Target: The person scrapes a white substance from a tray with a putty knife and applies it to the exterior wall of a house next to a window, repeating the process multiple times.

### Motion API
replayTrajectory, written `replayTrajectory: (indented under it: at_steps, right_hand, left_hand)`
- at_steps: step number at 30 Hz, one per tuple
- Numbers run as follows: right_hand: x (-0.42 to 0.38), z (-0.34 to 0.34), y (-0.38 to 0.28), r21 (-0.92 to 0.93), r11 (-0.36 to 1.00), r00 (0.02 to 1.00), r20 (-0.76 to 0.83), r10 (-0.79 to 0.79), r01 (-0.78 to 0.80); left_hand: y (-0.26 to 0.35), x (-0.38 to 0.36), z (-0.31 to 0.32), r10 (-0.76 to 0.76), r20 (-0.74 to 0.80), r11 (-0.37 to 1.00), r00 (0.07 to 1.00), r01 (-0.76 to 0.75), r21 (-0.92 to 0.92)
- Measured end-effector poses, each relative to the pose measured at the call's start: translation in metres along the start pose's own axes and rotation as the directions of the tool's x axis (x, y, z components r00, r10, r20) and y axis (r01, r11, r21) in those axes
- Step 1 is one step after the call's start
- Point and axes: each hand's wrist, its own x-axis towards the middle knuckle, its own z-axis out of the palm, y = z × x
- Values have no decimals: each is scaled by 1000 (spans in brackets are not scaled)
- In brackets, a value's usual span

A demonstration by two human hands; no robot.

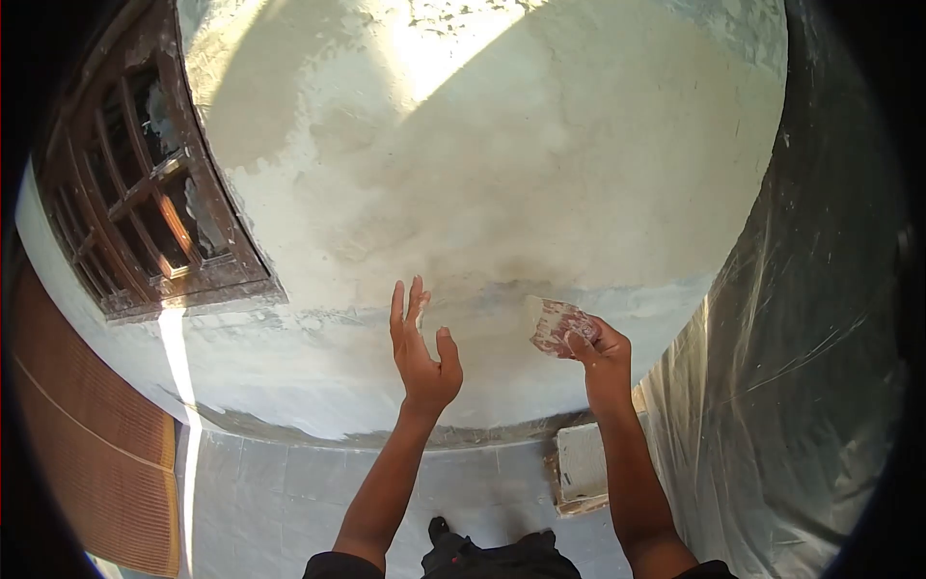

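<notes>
Wall (502,174): plaster, matt, patchy, off-white with greyer damp-looking bands low down; surface uneven. Window frame (145,193): dark wood, worn, smeared with pale plaster. Sanding paper (558,324) in the right hand (603,347): creased, rough, reddish with white dust. Sheet (801,386) at the right side: thin plastic, glossy, wrinkled. Floor (280,502): grey tiles, dull.

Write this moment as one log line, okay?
left hand: open, at wall | right hand: holds sanding pad near wall | window: left
</notes>
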Motion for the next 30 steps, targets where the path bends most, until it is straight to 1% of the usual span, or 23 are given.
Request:
replayTrajectory:
  at_steps: [1, 2, 3, 4, 5, 6, 7, 8, 9, 10, 11, 12, 13, 14, 16, 18, 19, 23, 25, 26, 28, 30]
  right_hand:
    - [12, 25, -12, -47, 992, 993, 17, -113, 113]
    - [22, 50, -26, -38, 989, 989, 35, -143, 144]
    - [26, 74, -41, -91, 949, 951, 102, -293, 302]
    - [34, 98, -57, -135, 882, 887, 170, -429, 452]
    - [40, 119, -77, -246, 830, 860, 246, -447, 501]
    - [53, 143, -85, -239, 818, 847, 252, -468, 523]
    - [67, 169, -89, -222, 661, 697, 278, -661, 716]
    - [79, 190, -94, -203, 462, 504, 299, -810, 863]
    - [89, 207, -101, -205, 449, 492, 295, -819, 870]
    - [99, 222, -107, -310, 256, 356, 328, -875, 916]
    - [108, 236, -112, -405, 54, 220, 375, -900, 913]
    - [115, 248, -118, -414, 44, 214, 373, -903, 909]
    - [121, 260, -123, -457, -55, 141, 384, -913, 888]
    - [129, 270, -127, -495, -155, 66, 400, -914, 855]
    - [147, 284, -128, -537, -199, 43, 404, -914, 820]
    - [164, 291, -128, -636, -272, -10, 383, -923, 722]
    - [173, 294, -128, -646, -291, -27, 386, -922, 706]
    - [192, 300, -123, -694, -335, -36, 408, -912, 637]
    - [201, 304, -116, -739, -323, 30, 421, -907, 592]
    - [204, 304, -112, -739, -324, 23, 417, -909, 590]
    - [206, 304, -112, -743, -267, 49, 373, -926, 614]
    - [204, 301, -113, -742, -259, 68, 379, -923, 618]
  left_hand:
    - [-9, 23, -16, 6, -49, 1000, 999, -7, -23]
    - [-18, 42, -33, 30, -75, 999, 997, -31, -14]
    - [-26, 56, -51, 59, -92, 998, 994, -56, 31]
    - [-36, 74, -64, 85, -106, 994, 991, -78, 74]
    - [-46, 90, -76, 109, -126, 992, 986, -100, 77]
    - [-55, 104, -88, 125, -110, 987, 986, -113, 114]
    - [-66, 115, -99, 137, -88, 981, 987, -123, 147]
    - [-76, 124, -107, 151, -97, 980, 984, -137, 144]
    - [-88, 133, -113, 193, -63, 960, 979, -175, 217]
    - [-99, 140, -117, 231, -26, 935, 973, -214, 284]
    - [-107, 146, -119, 243, -27, 934, 970, -226, 275]
    - [-114, 150, -120, 292, -25, 915, 956, -271, 298]
    - [-121, 153, -120, 338, -22, 893, 941, -314, 321]
    - [-129, 155, -118, 346, -26, 894, 938, -321, 313]
    - [-138, 154, -114, 411, -8, 867, 912, -388, 312]
    - [-146, 151, -112, 413, -24, 873, 910, -388, 296]
    - [-148, 149, -110, 411, -32, 877, 911, -386, 287]
    - [-158, 146, -106, 430, -37, 865, 902, -400, 302]
    - [-157, 147, -106, 416, -33, 875, 909, -390, 287]
    - [-158, 146, -107, 423, -35, 871, 905, -396, 290]
    - [-159, 146, -106, 414, -29, 874, 910, -388, 292]
    - [-159, 145, -106, 406, -34, 881, 913, -382, 280]
